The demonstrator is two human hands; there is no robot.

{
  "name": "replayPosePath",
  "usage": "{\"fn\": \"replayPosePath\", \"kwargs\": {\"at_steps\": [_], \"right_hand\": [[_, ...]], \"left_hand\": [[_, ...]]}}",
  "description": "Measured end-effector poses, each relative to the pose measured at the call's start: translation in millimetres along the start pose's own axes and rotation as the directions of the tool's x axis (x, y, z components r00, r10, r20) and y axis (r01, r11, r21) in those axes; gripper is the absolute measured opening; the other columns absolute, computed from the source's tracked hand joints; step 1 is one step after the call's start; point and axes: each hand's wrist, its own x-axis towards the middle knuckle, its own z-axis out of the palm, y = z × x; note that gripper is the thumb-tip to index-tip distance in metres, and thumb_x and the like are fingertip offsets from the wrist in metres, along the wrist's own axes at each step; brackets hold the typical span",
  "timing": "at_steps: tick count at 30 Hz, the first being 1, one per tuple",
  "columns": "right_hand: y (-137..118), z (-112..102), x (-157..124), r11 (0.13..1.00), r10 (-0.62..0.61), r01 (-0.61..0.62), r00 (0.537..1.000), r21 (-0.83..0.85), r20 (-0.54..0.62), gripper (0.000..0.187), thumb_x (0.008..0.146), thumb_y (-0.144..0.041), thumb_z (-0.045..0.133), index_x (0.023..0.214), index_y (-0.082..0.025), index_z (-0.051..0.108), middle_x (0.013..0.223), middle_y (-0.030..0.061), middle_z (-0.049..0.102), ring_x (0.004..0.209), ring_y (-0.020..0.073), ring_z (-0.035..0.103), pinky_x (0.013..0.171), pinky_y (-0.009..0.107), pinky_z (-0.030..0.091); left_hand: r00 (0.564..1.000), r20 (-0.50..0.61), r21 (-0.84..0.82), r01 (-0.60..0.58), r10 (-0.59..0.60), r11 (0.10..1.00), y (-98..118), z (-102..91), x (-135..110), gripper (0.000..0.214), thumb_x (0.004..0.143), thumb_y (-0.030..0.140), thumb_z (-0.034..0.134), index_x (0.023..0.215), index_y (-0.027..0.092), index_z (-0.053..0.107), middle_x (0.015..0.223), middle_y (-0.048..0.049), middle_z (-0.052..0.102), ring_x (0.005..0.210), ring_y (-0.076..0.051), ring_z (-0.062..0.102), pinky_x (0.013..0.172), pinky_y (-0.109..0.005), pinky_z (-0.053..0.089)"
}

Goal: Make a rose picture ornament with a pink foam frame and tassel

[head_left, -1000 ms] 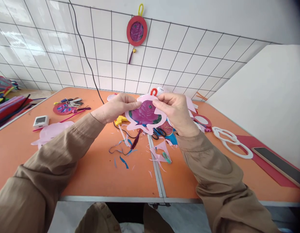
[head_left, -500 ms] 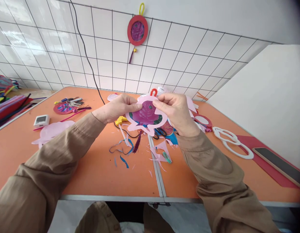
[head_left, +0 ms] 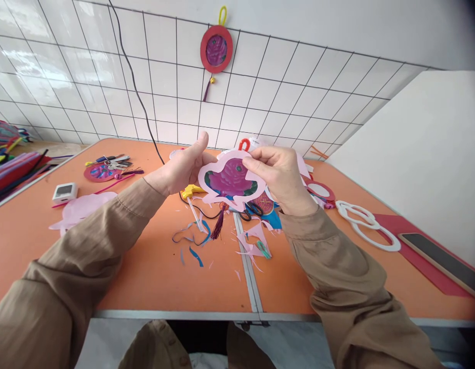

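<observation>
Both hands hold up a pink foam ornament [head_left: 230,180] with a purple rose picture in its middle, a red loop on top and a dark red tassel [head_left: 219,221] hanging below. My right hand [head_left: 280,177] pinches its upper right edge between thumb and fingers. My left hand [head_left: 185,166] is at the ornament's left edge with the thumb raised and the fingers hidden behind it. The ornament hangs above the orange table [head_left: 153,266].
Scissors [head_left: 251,210], a yellow glue gun [head_left: 191,193] and foam scraps lie under the hands. White rings [head_left: 366,223] and a red sheet sit to the right. A pink cut-out [head_left: 83,207], a white device [head_left: 64,191] and keys lie left. A red finished ornament [head_left: 216,48] hangs on the wall grid.
My left thumb has lifted off the ornament's front and now points up. The ornament has tilted slightly; the tassel hangs a little lower. My right hand keeps its pinch.
</observation>
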Motion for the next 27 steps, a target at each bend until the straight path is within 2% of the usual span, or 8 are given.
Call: {"fn": "replayPosePath", "kwargs": {"at_steps": [2,7,10,14,17,20,24,27], "right_hand": [[1.7,-0.6,1.0,1.000,-0.004,0.004,1.000,0.012,0.007,0.031,0.077,-0.037,0.082,0.058,-0.023,0.062,0.059,0.0003,0.060,0.060,0.0157,0.057,0.053,0.031,0.048],[5.3,-2.8,2.9,1.000,-0.004,0.004,1.000,0.027,0.008,0.033,0.076,-0.044,0.086,0.060,-0.024,0.065,0.063,0.0011,0.064,0.061,0.0171,0.059,0.055,0.033,0.050],[6.0,-3.7,3.7,0.999,-0.013,0.012,1.000,0.037,0.011,0.037,0.077,-0.047,0.086,0.059,-0.025,0.064,0.060,0.0001,0.062,0.059,0.0164,0.059,0.055,0.033,0.050],[7.6,-4.5,5.3,0.998,-0.033,0.034,0.999,0.059,-0.019,0.037,0.076,-0.051,0.087,0.061,-0.024,0.066,0.062,-0.0001,0.063,0.058,0.0155,0.058,0.054,0.033,0.049],[8.7,-5.2,5.8,0.997,-0.037,0.040,0.998,0.062,-0.045,0.035,0.075,-0.053,0.086,0.064,-0.025,0.069,0.065,0.0010,0.067,0.059,0.0170,0.061,0.055,0.034,0.051],[9.0,-6.3,5.5,0.996,-0.055,0.058,0.997,0.064,-0.054,0.031,0.075,-0.051,0.086,0.066,-0.026,0.070,0.067,0.0017,0.069,0.061,0.0183,0.063,0.055,0.035,0.052],[9.3,-8.1,5.2,0.995,-0.076,0.080,0.995,0.067,-0.061,0.029,0.076,-0.050,0.086,0.067,-0.027,0.072,0.067,0.0015,0.070,0.061,0.0182,0.063,0.055,0.035,0.052],[9.8,-8.9,5.3,0.996,-0.073,0.076,0.995,0.043,-0.061,0.032,0.076,-0.055,0.085,0.067,-0.027,0.072,0.067,0.0012,0.070,0.061,0.0181,0.062,0.055,0.035,0.052]], "left_hand": [[1.000,-0.017,-0.001,-0.018,0.018,1.000,-0.5,-0.6,1.0,0.086,0.083,0.093,0.044,0.070,0.012,0.071,0.060,-0.0120,0.069,0.057,-0.020,0.066,0.054,-0.030,0.050],[1.000,-0.012,-0.023,-0.017,0.016,1.000,-1.6,-0.4,0.5,0.075,0.083,0.086,0.057,0.071,0.013,0.071,0.064,-0.0101,0.071,0.060,-0.020,0.067,0.056,-0.030,0.053],[0.999,0.004,-0.018,-0.037,0.037,0.999,-0.8,1.8,-2.3,0.070,0.072,0.083,0.073,0.073,0.013,0.071,0.067,-0.0079,0.071,0.058,-0.017,0.066,0.055,-0.029,0.054],[0.992,-0.018,0.083,-0.122,0.124,0.989,0.0,6.5,-6.0,0.060,0.067,0.069,0.088,0.072,0.011,0.072,0.069,-0.0088,0.073,0.060,-0.017,0.067,0.056,-0.027,0.054],[0.974,-0.077,0.171,-0.196,0.212,0.966,0.3,10.9,-7.7,0.048,0.068,0.055,0.092,0.073,0.012,0.073,0.069,-0.0079,0.074,0.062,-0.016,0.068,0.057,-0.026,0.054],[0.957,-0.099,0.169,-0.254,0.273,0.952,1.7,14.9,-9.4,0.043,0.066,0.049,0.094,0.077,0.012,0.074,0.072,-0.0068,0.075,0.063,-0.016,0.067,0.057,-0.025,0.054],[0.964,-0.029,0.164,-0.257,0.265,0.952,3.3,16.9,-12.6,0.048,0.066,0.054,0.093,0.078,0.011,0.075,0.073,-0.0078,0.075,0.064,-0.016,0.068,0.060,-0.026,0.056],[0.970,0.002,0.137,-0.241,0.243,0.961,2.3,16.4,-13.9,0.057,0.077,0.068,0.080,0.075,0.012,0.075,0.075,-0.0092,0.076,0.065,-0.017,0.070,0.061,-0.026,0.056]]}}
